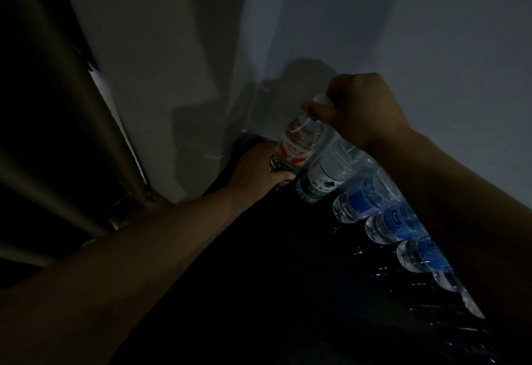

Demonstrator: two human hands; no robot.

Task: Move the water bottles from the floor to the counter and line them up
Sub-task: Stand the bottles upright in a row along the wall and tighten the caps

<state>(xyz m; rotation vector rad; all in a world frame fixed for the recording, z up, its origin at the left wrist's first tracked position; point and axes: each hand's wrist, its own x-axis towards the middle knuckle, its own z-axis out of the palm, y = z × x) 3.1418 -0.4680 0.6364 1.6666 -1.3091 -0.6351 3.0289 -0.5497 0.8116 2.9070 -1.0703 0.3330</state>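
Both hands hold one bottle. The left hand (259, 168) wraps its fingers round the base of the red-labelled bottle (296, 143), and the right hand (362, 108) closes round the top, thumb and fingers curled about the cap. The bottle stands in the corner at the far left end of a row, just beside a green-labelled bottle (319, 183). In the dim light it is hard to tell whether its base sits on the dark counter (288, 264) or hangs just above it.

Next along the row stand three blue-labelled bottles (359, 202), close together on the counter against the pale wall (403, 33). Beyond them more clear bottles (449, 281) carry on the line, partly hidden under the right forearm. To the left of the corner hangs what looks like a dark curtain (43, 105).
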